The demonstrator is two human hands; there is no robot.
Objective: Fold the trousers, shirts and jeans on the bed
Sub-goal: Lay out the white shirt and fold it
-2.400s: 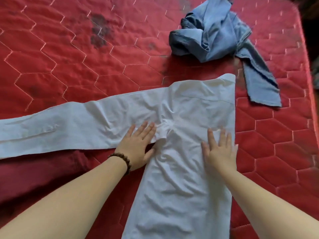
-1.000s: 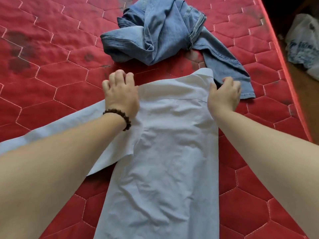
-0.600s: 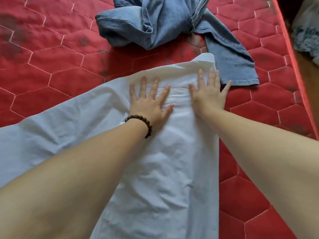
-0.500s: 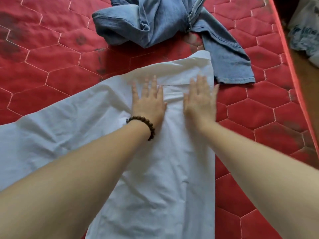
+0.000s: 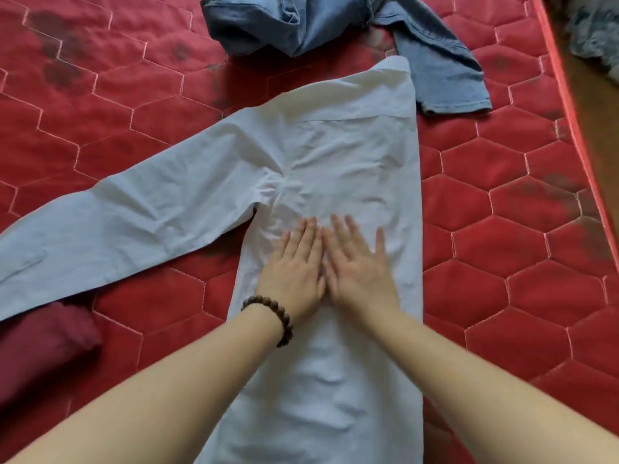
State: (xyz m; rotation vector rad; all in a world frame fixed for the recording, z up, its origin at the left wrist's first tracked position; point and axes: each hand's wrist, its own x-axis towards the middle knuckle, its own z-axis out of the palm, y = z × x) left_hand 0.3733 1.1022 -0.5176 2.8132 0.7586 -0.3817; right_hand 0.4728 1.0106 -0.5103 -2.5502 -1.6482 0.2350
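A white shirt (image 5: 348,155) lies flat on the red quilted bed (image 5: 516,236), its body folded into a long strip and one sleeve (image 5: 110,229) stretched out to the left. My left hand (image 5: 291,272), with a bead bracelet at the wrist, and my right hand (image 5: 358,266) press flat side by side on the middle of the shirt, fingers straight. Crumpled blue jeans (image 5: 321,25) lie at the far edge, one leg touching the shirt's collar end.
A dark red folded garment (image 5: 40,346) sits at the left, partly under the sleeve's cuff. The bed's right edge (image 5: 569,105) runs along the right, with floor and a pale bundle (image 5: 596,35) beyond it.
Both hands have slid down from the collar end to the middle of the shirt, staying flat, and now lie close together. The cloth near the collar looks smoother.
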